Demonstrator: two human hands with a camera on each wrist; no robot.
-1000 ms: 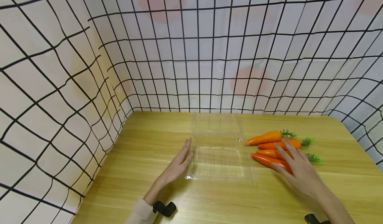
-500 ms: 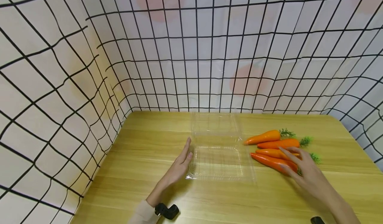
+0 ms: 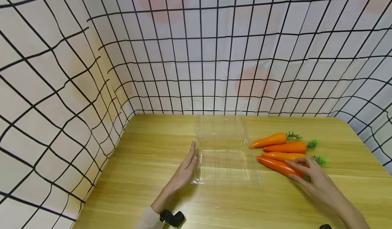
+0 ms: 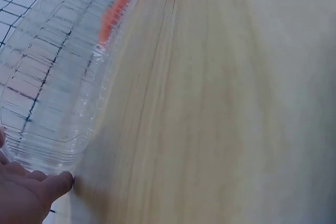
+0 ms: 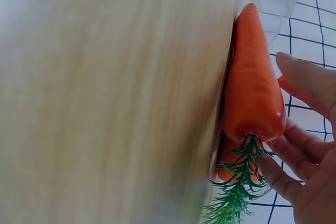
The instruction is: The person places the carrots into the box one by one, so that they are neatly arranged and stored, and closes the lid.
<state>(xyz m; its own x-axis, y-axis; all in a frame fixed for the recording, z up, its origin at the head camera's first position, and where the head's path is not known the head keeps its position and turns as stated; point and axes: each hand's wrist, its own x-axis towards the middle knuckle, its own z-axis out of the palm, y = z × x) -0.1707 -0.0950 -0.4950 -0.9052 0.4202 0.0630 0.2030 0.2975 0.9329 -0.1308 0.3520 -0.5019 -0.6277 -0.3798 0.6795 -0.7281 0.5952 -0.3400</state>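
Note:
Several orange carrots with green tops lie side by side on the right of the table. My right hand [image 3: 315, 176] is over the nearest carrot [image 3: 280, 166], thumb and fingers spread about its thick end. In the right wrist view, a gap shows between the thumb [image 5: 307, 80] and this carrot [image 5: 254, 77], while the other fingers are behind its leafy end. A clear plastic clamshell box [image 3: 225, 180] lies with its lid [image 3: 220, 125] folded back. My left hand [image 3: 183, 169] rests along the box's left side, fingers straight, with the thumb at its edge [image 4: 63, 182].
The farther carrots [image 3: 271, 140] lie just beyond the right hand, tips toward the box. A black wire grid [image 3: 202, 79] over white sheeting closes off the back and the sides. The wooden table [image 3: 147, 147] extends left and in front of the box.
My right hand has drawn back toward the nearest carrot's thick end and lowered there, its fingers bending more. The left hand stays at the box's side.

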